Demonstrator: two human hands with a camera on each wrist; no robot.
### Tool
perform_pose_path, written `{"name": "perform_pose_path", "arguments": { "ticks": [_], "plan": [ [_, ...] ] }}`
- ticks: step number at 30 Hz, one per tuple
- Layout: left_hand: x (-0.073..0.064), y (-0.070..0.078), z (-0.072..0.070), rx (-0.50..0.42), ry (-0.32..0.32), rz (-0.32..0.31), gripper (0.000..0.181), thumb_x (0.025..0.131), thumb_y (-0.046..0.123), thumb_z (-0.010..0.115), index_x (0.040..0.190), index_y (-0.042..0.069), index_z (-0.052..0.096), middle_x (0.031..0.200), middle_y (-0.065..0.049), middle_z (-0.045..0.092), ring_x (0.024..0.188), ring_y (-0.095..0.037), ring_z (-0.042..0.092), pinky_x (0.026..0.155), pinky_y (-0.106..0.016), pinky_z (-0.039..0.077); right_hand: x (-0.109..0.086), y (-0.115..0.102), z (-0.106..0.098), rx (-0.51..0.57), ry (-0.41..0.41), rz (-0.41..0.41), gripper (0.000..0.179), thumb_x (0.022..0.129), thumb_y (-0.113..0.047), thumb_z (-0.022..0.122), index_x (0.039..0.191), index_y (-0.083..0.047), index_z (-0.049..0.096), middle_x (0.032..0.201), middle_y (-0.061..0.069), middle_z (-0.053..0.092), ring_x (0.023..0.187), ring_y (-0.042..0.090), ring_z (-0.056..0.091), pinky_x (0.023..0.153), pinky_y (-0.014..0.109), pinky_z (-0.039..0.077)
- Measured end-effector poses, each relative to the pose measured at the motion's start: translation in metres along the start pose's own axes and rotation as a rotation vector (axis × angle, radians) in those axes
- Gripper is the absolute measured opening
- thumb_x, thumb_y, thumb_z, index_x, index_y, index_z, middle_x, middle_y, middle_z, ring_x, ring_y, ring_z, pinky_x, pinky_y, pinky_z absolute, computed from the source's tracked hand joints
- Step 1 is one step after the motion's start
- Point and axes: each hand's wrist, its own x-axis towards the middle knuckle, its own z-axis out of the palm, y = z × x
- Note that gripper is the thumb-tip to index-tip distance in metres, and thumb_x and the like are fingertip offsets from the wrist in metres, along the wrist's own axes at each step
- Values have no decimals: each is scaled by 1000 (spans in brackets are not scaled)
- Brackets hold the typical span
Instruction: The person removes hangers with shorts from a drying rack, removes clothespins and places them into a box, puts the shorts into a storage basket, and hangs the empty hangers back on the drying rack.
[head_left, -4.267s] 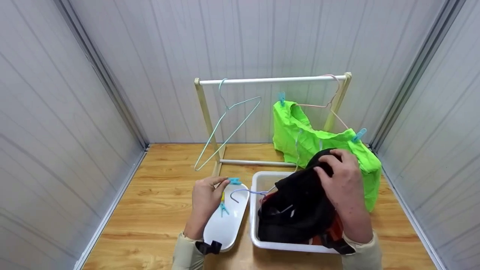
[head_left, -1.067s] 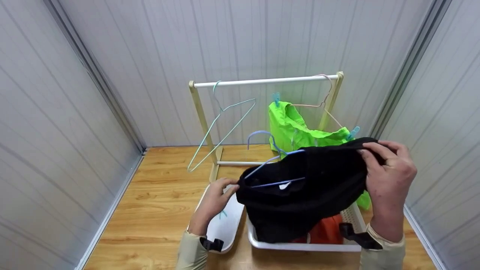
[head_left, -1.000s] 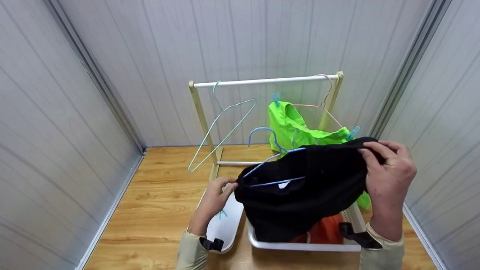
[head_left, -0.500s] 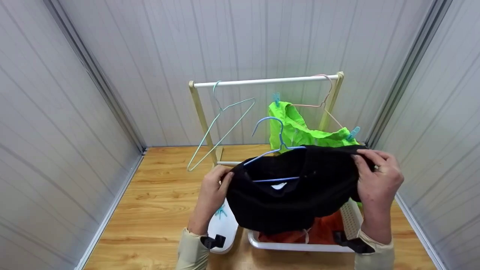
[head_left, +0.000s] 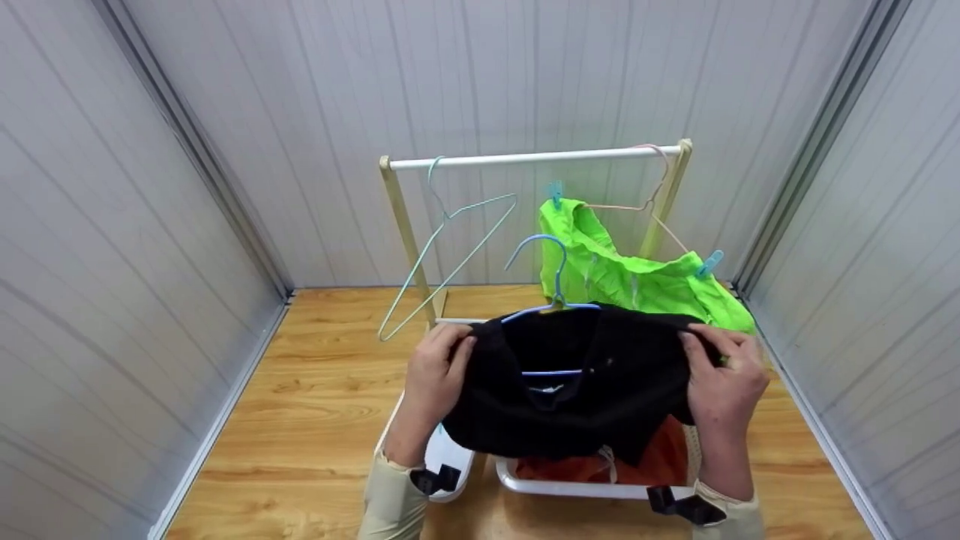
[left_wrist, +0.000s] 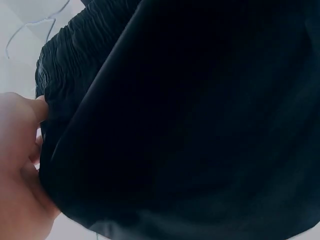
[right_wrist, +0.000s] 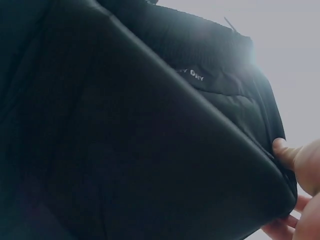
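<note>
Black shorts [head_left: 645,375] with an elastic waistband are stretched between my two hands above the white basket. My left hand [head_left: 435,375] pinches the waist's left end between thumb and fingers; my right hand [head_left: 724,382] pinches the right end. A lilac-blue hanger [head_left: 560,277] sits inside the waist opening, its hook standing up above the cloth. In the left wrist view the gathered waistband [left_wrist: 75,60] shows beside my thumb. Small white lettering [right_wrist: 196,75] and a pocket seam appear on the shorts in the right wrist view. The hanger's ends are hidden by cloth.
Behind stands a small rack with a white rail [head_left: 525,158]. A mint hanger [head_left: 448,217] hangs at its left. Bright green shorts [head_left: 600,262] hang at its right, with blue clothespins [head_left: 709,264]. Below are the white basket [head_left: 570,489] with orange cloth [head_left: 652,457] and a white tray [head_left: 448,459].
The left hand, which earlier pinched a blue clothespin, now grips the shorts. The shorts rose out of the basket, were spread level and turned waist-up; the right hand has lately moved left and down.
</note>
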Motion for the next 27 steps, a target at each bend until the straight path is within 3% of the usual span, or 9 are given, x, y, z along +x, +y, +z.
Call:
{"name": "perform_pose_path", "arguments": {
  "ticks": [10, 13, 18, 22, 27],
  "plan": [
    [0, 6, 10, 24, -10, 39, 5, 96, 12, 61, 94, 10, 66, 92, 3, 64, 89, -10, 61, 78, -30, 48, -19, 13, 13, 82, -48, -24, 13, 76, -3, 83, 88, -6, 78, 91, 10, 62, 89, 11, 55, 85, 20, 38],
    [-3, 4, 12, 36, 13, 68, 4, 95, 11, 62, 93, 11, 66, 89, 3, 64, 84, -10, 61, 74, -29, 49, -21, 17, 14, 60, -81, -24, 14, 76, -4, 83, 89, -6, 78, 91, 10, 62, 90, 14, 56, 84, 21, 39],
    [-8, 2, 16, 64, 48, 110, 4, 94, 10, 63, 92, 10, 67, 86, 2, 64, 80, -11, 62, 69, -30, 50, -22, 16, 12, -18, -169, -66, 20, 76, -6, 82, 96, -7, 77, 100, 11, 66, 96, 26, 54, 84, 35, 37],
    [-12, 1, 19, 76, 59, 125, 4, 93, 9, 64, 91, 11, 67, 84, 1, 64, 78, -12, 62, 68, -30, 50, -24, 2, 15, 1, -223, -181, 29, 79, -7, 80, 107, -6, 73, 110, 11, 66, 107, 31, 53, 91, 45, 37],
    [-18, 0, 22, 111, 67, 132, 7, 94, 15, 63, 89, 11, 66, 81, 2, 63, 73, -13, 62, 64, -30, 49, -37, -22, 33, 13, -297, -415, 40, 81, -16, 77, 119, -7, 68, 121, 12, 64, 114, 33, 54, 98, 52, 36]
  ]
}}
